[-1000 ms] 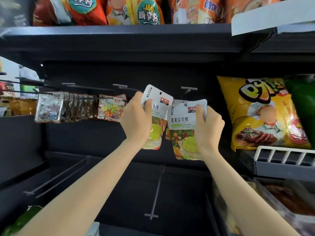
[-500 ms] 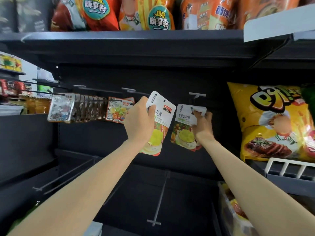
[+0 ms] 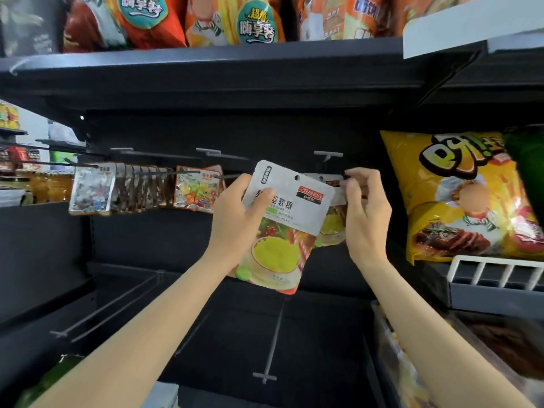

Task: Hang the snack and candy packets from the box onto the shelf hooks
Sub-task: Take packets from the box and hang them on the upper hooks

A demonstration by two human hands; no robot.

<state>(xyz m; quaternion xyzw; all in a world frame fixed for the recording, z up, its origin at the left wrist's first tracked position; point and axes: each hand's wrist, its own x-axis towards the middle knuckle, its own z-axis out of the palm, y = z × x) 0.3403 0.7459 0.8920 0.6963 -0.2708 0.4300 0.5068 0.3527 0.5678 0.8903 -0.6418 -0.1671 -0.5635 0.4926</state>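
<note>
A: Going from the left of the frame, what hangs there?

B: A row of small packets [image 3: 123,188] on a hook at mid left, then one colourful fruit candy packet [image 3: 196,187] just right of them.

A: And the hands?

B: The left hand [image 3: 240,222] is in the centre, its grip closed round a white candy packet [image 3: 284,223], thumb across the front, held tilted, its hang hole near the top and not yet on any hook. The right hand [image 3: 363,214] is just right of it, fingertips pinching the top of a second packet [image 3: 332,201], mostly hidden behind the first, up by the hook [image 3: 328,156] at centre right.

A: So which step is this?

B: Probably seating the second packet on that hook; whether the hole is already over the prong cannot be told.

A: Next?

B: Likely the right hand lets go, then the left packet's hole must be lined up with the prong tip and slid back. A yellow chip bag [image 3: 459,195] sits at far right.
</note>
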